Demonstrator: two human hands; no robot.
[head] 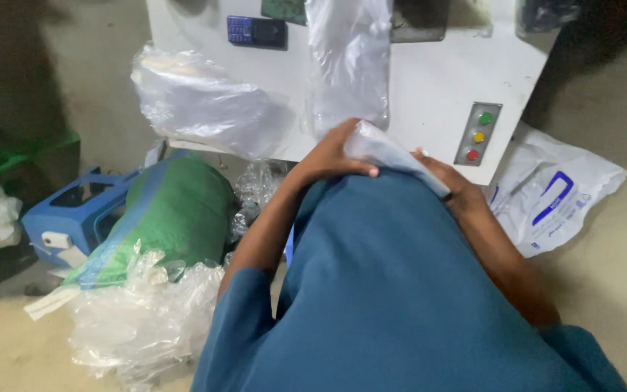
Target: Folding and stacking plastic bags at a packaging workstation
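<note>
Before white machine [429, 80], left hand [332, 156] and right hand [444, 178] pinching clear plastic bag [386, 151]

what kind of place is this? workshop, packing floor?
Probably a small packing workshop. A white metal machine cabinet carries green, yellow and red indicator buttons, clear plastic bags hang from it and pile up on the bare concrete floor, and both hands hold a white plastic pouch.

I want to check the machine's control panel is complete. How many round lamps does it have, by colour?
On the grey control panel of the white machine:
Green lamp: 1
Yellow lamp: 1
Red lamp: 1
Total: 3
</note>
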